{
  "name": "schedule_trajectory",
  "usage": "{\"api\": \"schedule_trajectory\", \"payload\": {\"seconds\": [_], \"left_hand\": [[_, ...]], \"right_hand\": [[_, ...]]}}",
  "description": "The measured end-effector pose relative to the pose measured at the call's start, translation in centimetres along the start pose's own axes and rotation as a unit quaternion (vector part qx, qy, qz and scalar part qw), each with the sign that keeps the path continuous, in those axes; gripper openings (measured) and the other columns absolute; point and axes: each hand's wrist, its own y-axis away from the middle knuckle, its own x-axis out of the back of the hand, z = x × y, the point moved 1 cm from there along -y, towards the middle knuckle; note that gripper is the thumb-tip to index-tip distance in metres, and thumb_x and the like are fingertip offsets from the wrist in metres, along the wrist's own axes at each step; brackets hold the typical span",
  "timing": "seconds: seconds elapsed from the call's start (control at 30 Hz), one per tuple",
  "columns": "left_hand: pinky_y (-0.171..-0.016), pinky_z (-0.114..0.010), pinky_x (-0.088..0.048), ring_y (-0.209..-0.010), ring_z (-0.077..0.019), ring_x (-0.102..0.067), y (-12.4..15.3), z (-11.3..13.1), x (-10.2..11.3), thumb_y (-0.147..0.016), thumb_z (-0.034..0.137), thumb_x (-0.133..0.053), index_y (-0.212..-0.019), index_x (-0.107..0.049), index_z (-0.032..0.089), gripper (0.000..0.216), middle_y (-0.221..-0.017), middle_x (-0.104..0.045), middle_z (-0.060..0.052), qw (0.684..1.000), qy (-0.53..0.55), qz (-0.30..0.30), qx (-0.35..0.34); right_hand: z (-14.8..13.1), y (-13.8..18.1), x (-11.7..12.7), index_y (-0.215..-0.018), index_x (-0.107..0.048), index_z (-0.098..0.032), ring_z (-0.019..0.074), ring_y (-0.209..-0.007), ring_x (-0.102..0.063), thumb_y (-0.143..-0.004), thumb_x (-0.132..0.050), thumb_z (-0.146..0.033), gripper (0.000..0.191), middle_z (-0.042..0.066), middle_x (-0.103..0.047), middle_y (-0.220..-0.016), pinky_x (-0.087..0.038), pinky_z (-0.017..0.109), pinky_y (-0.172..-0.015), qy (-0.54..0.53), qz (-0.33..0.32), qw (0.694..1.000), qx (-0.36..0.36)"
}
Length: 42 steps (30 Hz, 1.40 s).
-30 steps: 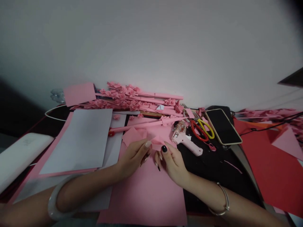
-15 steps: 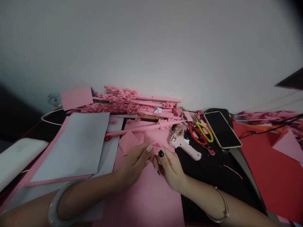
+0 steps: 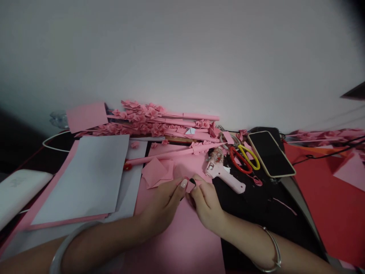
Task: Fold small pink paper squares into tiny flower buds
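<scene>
A small folded piece of pink paper (image 3: 190, 186) is pinched between both hands above a large pink sheet (image 3: 182, 243). My left hand (image 3: 164, 199) grips its left side, thumb on top. On the right side, my right hand (image 3: 205, 201) closes on it, thumb and fingers bent. Most of the piece is covered by the fingers. Just beyond the left hand lie loose pink paper pieces (image 3: 156, 173). A pale pink glue gun (image 3: 226, 177) rests right of the right hand.
Pink paper flowers on stems (image 3: 148, 121) are heaped along the wall. Scissors with red and yellow handles (image 3: 242, 160) lie near a phone (image 3: 270, 154). White sheets (image 3: 82, 179) and a white power bank (image 3: 23, 194) are at left, red paper (image 3: 325, 201) at right.
Both thumbs have come closer together, and less of the pink paper shows between them. The view has shifted slightly; the things on the table stay where they were.
</scene>
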Motion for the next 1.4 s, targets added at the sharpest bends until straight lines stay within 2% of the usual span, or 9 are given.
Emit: {"api": "schedule_trajectory", "payload": {"seconds": [0.1,0.27,0.43,0.6,0.83,1.0,1.13,1.33,1.4], "left_hand": [[-0.049,-0.021,-0.036,-0.054,-0.0102,-0.035,0.1,0.0,-0.2,-0.096,0.04,-0.029,-0.07,-0.041,0.02,0.035,-0.063,-0.039,0.003,1.0,0.018,0.004,-0.003],[-0.052,-0.024,-0.036,-0.056,-0.0117,-0.037,0.4,0.6,-0.3,-0.096,0.034,-0.03,-0.072,-0.041,0.02,0.03,-0.063,-0.039,0.003,0.998,-0.016,0.02,-0.054],[-0.056,-0.027,-0.034,-0.058,-0.0117,-0.039,0.5,0.8,-0.2,-0.096,0.028,-0.03,-0.068,-0.04,0.019,0.031,-0.064,-0.045,0.002,0.991,-0.08,0.052,-0.097],[-0.054,-0.025,-0.035,-0.059,-0.0116,-0.041,0.4,0.8,0.1,-0.096,0.032,-0.029,-0.074,-0.045,0.019,0.03,-0.069,-0.048,0.001,0.994,-0.045,0.053,-0.08],[-0.054,-0.024,-0.032,-0.056,-0.0105,-0.037,0.1,0.7,0.6,-0.095,0.031,-0.033,-0.066,-0.04,0.019,0.033,-0.061,-0.042,0.003,0.991,-0.069,0.056,-0.1],[-0.063,-0.024,-0.038,-0.063,-0.0111,-0.042,-0.3,0.4,0.9,-0.096,0.03,-0.035,-0.074,-0.046,0.019,0.027,-0.069,-0.044,0.002,0.991,-0.025,0.053,-0.118],[-0.077,-0.027,-0.041,-0.08,-0.0134,-0.048,-0.4,0.5,1.0,-0.095,0.027,-0.037,-0.078,-0.049,0.019,0.022,-0.082,-0.05,-0.001,0.99,0.001,0.04,-0.139],[-0.081,-0.027,-0.045,-0.088,-0.0138,-0.055,-0.5,0.2,1.3,-0.089,0.027,-0.053,-0.092,-0.057,0.02,0.009,-0.092,-0.06,-0.002,0.991,0.104,0.041,-0.076],[-0.08,-0.026,-0.046,-0.087,-0.0134,-0.056,-0.6,0.1,1.3,-0.084,0.027,-0.06,-0.088,-0.058,0.02,0.008,-0.091,-0.061,-0.002,0.987,0.143,0.05,-0.06]], "right_hand": [[-0.3,-0.1,0.0,-0.067,-0.038,-0.021,0.0117,-0.054,-0.038,-0.095,-0.029,-0.02,0.029,-0.002,-0.042,-0.063,-0.031,0.025,-0.052,0.062,0.006,0.997,0.045],[-0.5,-0.1,-0.4,-0.073,-0.037,-0.022,0.0122,-0.049,-0.036,-0.09,-0.032,-0.012,0.02,-0.003,-0.041,-0.06,-0.029,0.026,-0.05,0.114,0.024,0.991,0.066],[-0.7,0.1,-0.7,-0.077,-0.039,-0.022,0.0121,-0.05,-0.036,-0.093,-0.032,-0.015,0.019,-0.004,-0.041,-0.061,-0.029,0.025,-0.05,0.091,0.024,0.993,0.07],[-0.8,0.3,-0.8,-0.08,-0.042,-0.021,0.0128,-0.055,-0.041,-0.096,-0.028,-0.019,0.022,-0.002,-0.044,-0.067,-0.032,0.026,-0.053,0.073,0.018,0.995,0.065],[-0.5,0.3,-0.5,-0.074,-0.041,-0.021,0.0123,-0.054,-0.041,-0.097,-0.034,-0.029,0.025,-0.002,-0.044,-0.063,-0.032,0.024,-0.05,0.041,0.018,0.998,0.035],[-0.4,0.3,-0.2,-0.074,-0.042,-0.021,0.0112,-0.051,-0.039,-0.098,-0.032,-0.033,0.029,-0.003,-0.042,-0.061,-0.032,0.023,-0.048,-0.013,0.008,1.0,0.016],[-0.3,0.3,0.3,-0.075,-0.043,-0.021,0.0106,-0.05,-0.038,-0.097,-0.034,-0.027,0.025,-0.003,-0.041,-0.061,-0.031,0.023,-0.049,0.005,-0.031,0.999,0.024],[-0.3,-0.1,1.1,-0.071,-0.049,-0.019,0.0095,-0.049,-0.037,-0.093,-0.042,-0.024,0.024,-0.004,-0.041,-0.058,-0.029,0.022,-0.048,0.005,-0.039,0.999,0.013],[-0.2,-0.2,1.2,-0.069,-0.05,-0.018,0.0086,-0.046,-0.035,-0.092,-0.043,-0.024,0.025,-0.005,-0.04,-0.056,-0.028,0.021,-0.046,-0.01,-0.043,0.999,-0.003]]}}
